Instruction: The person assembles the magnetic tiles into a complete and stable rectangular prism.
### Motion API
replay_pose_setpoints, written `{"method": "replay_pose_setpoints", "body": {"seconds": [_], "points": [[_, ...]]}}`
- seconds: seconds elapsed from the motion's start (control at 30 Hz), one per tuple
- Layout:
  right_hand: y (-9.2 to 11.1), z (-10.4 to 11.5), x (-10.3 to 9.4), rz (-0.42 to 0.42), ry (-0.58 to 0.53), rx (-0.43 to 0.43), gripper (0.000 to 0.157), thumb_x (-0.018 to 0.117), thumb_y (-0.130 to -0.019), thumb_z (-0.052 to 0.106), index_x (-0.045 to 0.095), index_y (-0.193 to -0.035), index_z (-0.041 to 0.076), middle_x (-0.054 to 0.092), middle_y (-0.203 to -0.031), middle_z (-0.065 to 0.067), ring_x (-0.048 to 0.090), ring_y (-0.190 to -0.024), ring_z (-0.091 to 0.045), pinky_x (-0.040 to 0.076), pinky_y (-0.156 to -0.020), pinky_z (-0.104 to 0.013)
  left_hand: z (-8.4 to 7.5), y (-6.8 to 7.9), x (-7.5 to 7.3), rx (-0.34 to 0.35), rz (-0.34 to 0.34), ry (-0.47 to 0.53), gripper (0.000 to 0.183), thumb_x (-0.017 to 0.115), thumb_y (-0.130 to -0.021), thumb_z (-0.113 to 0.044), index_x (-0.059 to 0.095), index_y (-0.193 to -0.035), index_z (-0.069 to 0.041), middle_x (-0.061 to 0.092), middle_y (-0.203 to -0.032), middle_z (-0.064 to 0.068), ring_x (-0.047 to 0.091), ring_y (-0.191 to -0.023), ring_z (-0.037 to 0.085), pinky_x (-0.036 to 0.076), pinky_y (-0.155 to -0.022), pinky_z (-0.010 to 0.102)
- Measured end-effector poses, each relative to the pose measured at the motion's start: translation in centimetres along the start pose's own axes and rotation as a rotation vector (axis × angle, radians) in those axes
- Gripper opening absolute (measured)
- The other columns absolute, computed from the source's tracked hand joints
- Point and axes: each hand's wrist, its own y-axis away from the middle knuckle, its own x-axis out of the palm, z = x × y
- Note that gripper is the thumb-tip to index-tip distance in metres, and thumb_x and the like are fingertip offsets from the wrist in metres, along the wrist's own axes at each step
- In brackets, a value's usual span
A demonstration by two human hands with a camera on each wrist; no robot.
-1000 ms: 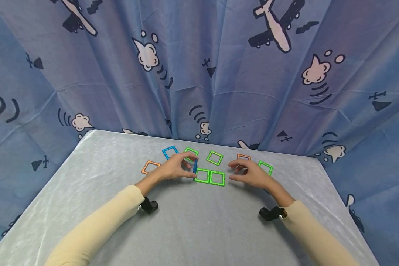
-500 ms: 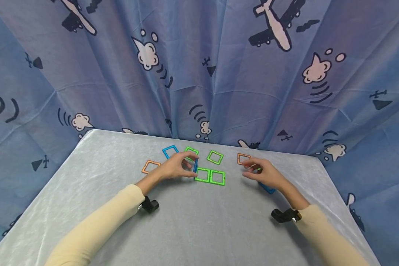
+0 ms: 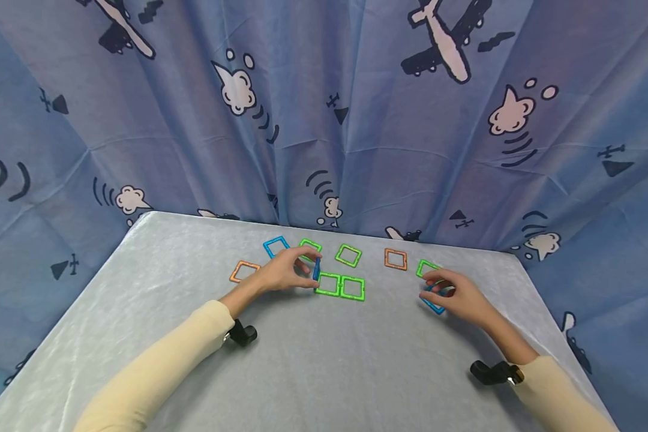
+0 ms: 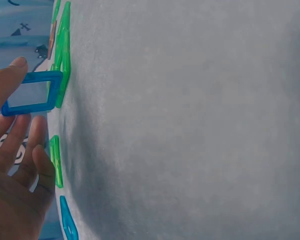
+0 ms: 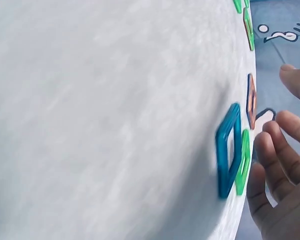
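My left hand (image 3: 283,271) pinches a blue square magnetic tile (image 3: 317,270) between thumb and fingers. That tile stands upright at the left edge of two green square tiles (image 3: 353,298), which lie flat side by side. In the left wrist view the blue tile (image 4: 32,107) meets the green tile's edge. My right hand (image 3: 464,300) hovers over another blue square tile (image 3: 437,309) lying flat at the right, partly hidden by the fingers. The right wrist view shows that blue tile (image 5: 222,160) apart from the loosely bent fingers, which hold nothing.
Along the back lie a blue tile (image 3: 267,244), a green tile (image 3: 317,245), another green tile (image 3: 348,264) and an orange tile (image 3: 396,267). Another orange tile (image 3: 235,273) lies at the left, and a green tile (image 3: 420,268) at the right. A patterned curtain (image 3: 324,120) hangs behind the table.
My right hand has moved right and toward me, from beside the paired green tiles to above the blue tile at the right. My left hand stays put with its blue tile.
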Motion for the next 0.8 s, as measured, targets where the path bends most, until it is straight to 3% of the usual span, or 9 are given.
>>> {"method": "replay_pose_setpoints", "body": {"seconds": [0.13, 0.4, 0.63, 0.8], "points": [[1.2, -0.6, -0.5, -0.026, 0.053, 0.062, 0.042, 0.079, -0.093, 0.024, 0.067, -0.125, -0.001, 0.066, -0.116, -0.015, 0.064, -0.096, -0.027, 0.053, -0.075, -0.035, 0.0, -0.1, 0.0, -0.011, 0.002, -0.003, 0.063, 0.088, -0.082, -0.011, 0.059, -0.137, 0.000, 0.062, -0.131, 0.015, 0.068, -0.098, 0.024, 0.054, -0.087, 0.040], [3.2, -1.6, -1.1, -0.087, 0.114, 0.074, 0.051, 0.081, -0.090, 0.027, 0.064, -0.126, -0.004, 0.066, -0.118, -0.020, 0.063, -0.098, -0.034, 0.052, -0.079, -0.049, 0.1, 0.1, 0.0, 0.003, 0.000, -0.002, 0.062, 0.087, -0.083, -0.012, 0.058, -0.136, 0.000, 0.063, -0.129, 0.016, 0.068, -0.097, 0.023, 0.054, -0.086, 0.038], [4.3, -2.2, -0.7, -0.143, 0.181, 0.083, 0.063, 0.088, -0.082, 0.032, 0.063, -0.127, -0.005, 0.064, -0.118, -0.021, 0.061, -0.099, -0.034, 0.050, -0.080, -0.049, 0.2, 0.2, -0.1, -0.017, 0.000, -0.003, 0.063, 0.088, -0.082, -0.014, 0.059, -0.137, -0.002, 0.064, -0.127, 0.011, 0.068, -0.096, 0.020, 0.054, -0.085, 0.038], [4.5, -2.3, -0.1, -0.132, 0.206, 0.115, 0.072, 0.089, -0.080, 0.038, 0.061, -0.129, -0.006, 0.062, -0.119, -0.022, 0.058, -0.100, -0.033, 0.048, -0.082, -0.050, 0.2, 0.1, -0.2, -0.024, 0.002, -0.013, 0.063, 0.088, -0.082, -0.014, 0.059, -0.137, -0.003, 0.064, -0.127, 0.010, 0.068, -0.096, 0.017, 0.054, -0.086, 0.036]]}}
